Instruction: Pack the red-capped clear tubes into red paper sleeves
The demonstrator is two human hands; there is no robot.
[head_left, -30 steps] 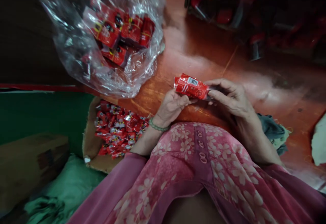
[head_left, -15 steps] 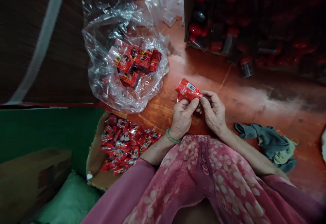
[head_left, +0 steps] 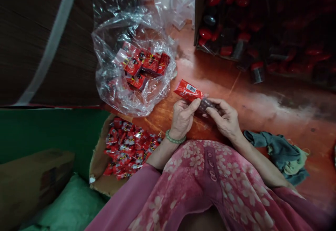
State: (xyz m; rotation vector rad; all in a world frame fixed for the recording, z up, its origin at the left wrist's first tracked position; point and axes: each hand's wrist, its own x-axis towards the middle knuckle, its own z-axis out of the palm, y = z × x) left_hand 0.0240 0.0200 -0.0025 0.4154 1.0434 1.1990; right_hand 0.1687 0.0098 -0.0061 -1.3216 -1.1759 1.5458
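A red wrapper with a white barcode label is pinched in my left hand, which wears a green bead bracelet. From the wrapper's right end a dark, see-through container sticks out, and the fingers of my right hand are closed on it. Both hands are in front of my lap, above the reddish floor. To their upper left, an open clear plastic bag holds red packs. Many small red wrapped items fill a cardboard box at the lower left.
At the upper right are many clear containers with red lids. Dark and pale green cloths lie on the floor to the right. White translucent pieces are at the top. A green sack sits at the lower left.
My right hand has moved slightly right and down, away from my left hand. More of the dark container now shows outside the red wrapper, which has shifted left.
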